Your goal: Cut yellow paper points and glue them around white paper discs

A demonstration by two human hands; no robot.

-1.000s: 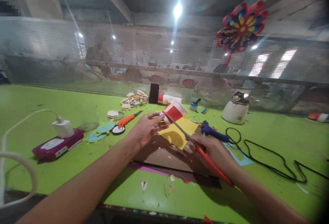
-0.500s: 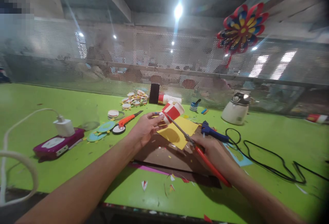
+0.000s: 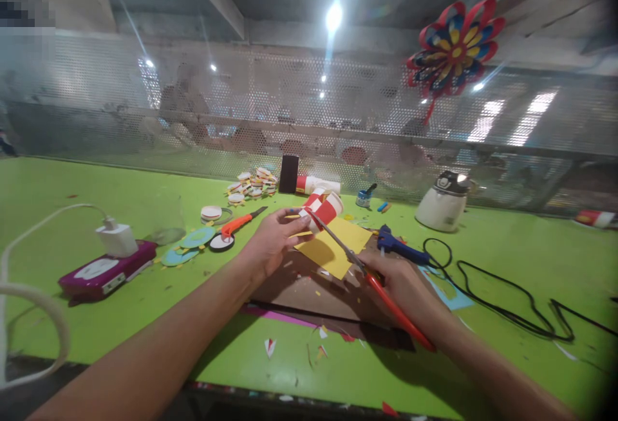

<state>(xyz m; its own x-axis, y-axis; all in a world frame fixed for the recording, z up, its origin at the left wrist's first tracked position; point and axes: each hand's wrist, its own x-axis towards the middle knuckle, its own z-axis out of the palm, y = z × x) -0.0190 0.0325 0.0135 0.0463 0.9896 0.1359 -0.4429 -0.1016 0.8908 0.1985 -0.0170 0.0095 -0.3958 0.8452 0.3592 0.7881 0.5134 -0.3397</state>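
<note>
My left hand (image 3: pixel 273 239) pinches a curled red and white paper piece (image 3: pixel 324 208) above the table. My right hand (image 3: pixel 403 286) grips red-handled scissors (image 3: pixel 381 289); their blades reach up to the left and meet the paper's near edge. Under both hands lies a yellow sheet (image 3: pixel 334 247) on a brown board (image 3: pixel 318 292), with a pink sheet edge showing beneath.
On the green table (image 3: pixel 96 189): an orange utility knife (image 3: pixel 240 221), paper discs (image 3: pixel 196 239), a stack of round pieces (image 3: pixel 253 186), a blue glue gun (image 3: pixel 398 246) with black cord (image 3: pixel 506 299), a white pot (image 3: pixel 444 202), a purple device with charger (image 3: pixel 106 266). A paper flower (image 3: pixel 454 47) hangs on the mesh.
The red and white paper has turned and dropped slightly in my left hand. The scissors and my right hand stay nearly where they were.
</note>
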